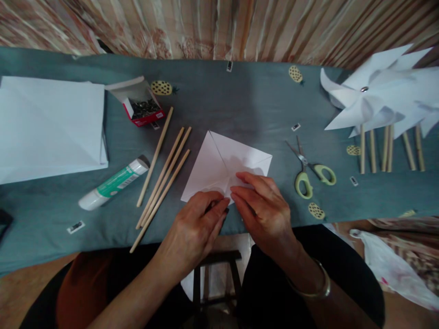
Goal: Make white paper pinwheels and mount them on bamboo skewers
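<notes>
A white square sheet of paper (209, 160) lies turned on the cloth, with slits running in from its corners. My left hand (200, 221) pinches the paper's near corner between thumb and fingers. From the right, my right hand (265, 208) grips the same sheet near its middle, fingertips close to my left thumb. Both hands hide the paper's near part. Scissors (303, 161) with pale green handles lie spread to the right. Left of the paper are several thin wooden sticks (166, 180).
Finished paper pinwheels (373, 91) on sticks lie at the right. An open red box (146, 112) of small metal fasteners stands at the back left. A white-and-green glue stick (115, 183) lies before a stack of white paper (51, 128). The tablecloth (260, 100) is grey-green.
</notes>
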Tool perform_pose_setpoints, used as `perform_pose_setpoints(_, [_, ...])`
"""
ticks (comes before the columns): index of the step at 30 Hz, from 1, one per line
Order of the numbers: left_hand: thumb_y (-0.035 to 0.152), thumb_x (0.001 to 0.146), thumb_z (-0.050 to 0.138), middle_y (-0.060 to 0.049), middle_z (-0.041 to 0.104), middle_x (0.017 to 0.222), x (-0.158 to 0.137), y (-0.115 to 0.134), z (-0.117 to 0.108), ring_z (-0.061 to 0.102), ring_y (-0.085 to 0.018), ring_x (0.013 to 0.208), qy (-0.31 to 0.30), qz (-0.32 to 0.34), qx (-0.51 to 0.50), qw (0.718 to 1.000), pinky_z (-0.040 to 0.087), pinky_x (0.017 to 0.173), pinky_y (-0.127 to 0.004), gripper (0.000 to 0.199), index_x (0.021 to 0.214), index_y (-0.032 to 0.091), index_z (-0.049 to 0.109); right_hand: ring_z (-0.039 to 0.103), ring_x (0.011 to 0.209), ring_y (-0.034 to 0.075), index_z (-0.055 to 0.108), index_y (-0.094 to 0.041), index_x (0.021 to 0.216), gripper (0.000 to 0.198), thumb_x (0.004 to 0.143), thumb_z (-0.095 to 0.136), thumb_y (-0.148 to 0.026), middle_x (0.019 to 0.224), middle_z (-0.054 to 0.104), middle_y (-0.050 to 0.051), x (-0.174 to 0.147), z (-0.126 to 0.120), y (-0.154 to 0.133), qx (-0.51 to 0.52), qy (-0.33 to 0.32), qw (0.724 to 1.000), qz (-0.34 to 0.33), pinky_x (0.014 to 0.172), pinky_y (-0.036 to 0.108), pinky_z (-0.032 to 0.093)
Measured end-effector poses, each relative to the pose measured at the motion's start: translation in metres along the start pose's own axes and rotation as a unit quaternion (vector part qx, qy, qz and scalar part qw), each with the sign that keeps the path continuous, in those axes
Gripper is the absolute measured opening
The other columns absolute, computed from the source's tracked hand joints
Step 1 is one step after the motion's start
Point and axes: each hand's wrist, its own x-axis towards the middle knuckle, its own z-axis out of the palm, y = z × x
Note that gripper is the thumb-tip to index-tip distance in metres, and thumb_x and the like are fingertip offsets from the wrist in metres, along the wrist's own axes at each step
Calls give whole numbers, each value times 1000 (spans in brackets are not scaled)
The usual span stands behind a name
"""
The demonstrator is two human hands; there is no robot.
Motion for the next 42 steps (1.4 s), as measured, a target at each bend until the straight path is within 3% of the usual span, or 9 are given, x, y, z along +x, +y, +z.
perform_pose_setpoints(24, [12,90,54,-9,62,100,4,0,-2,62,-16,92,-8,-3,-6,1000,57,81,-28,22,110,10,61,60,109,28,68,-12,103,19,86,60,-8,120,64,18,4,6,3,-57,13,997,-49,89,46,57])
perform_pose_setpoints(36, [13,90,53,-8,62,99,5,1,-3,62,-16,91,-11,-12,-6,1000,58,80,-28,21,110,13,61,57,115,29,68,-10,101,17,87,58,-9,124,61,20,6,8,6,-51,15,998,-44,98,48,52])
perform_pose_setpoints(42, [11,89,54,-10,63,100,5,1,-2,62,-17,92,-9,-3,3,1000,58,81,-30,21,109,10,62,54,121,29,65,-15,109,24,91,51,-9,130,60,17,2,11,4,-66,-20,997,-48,98,50,50])
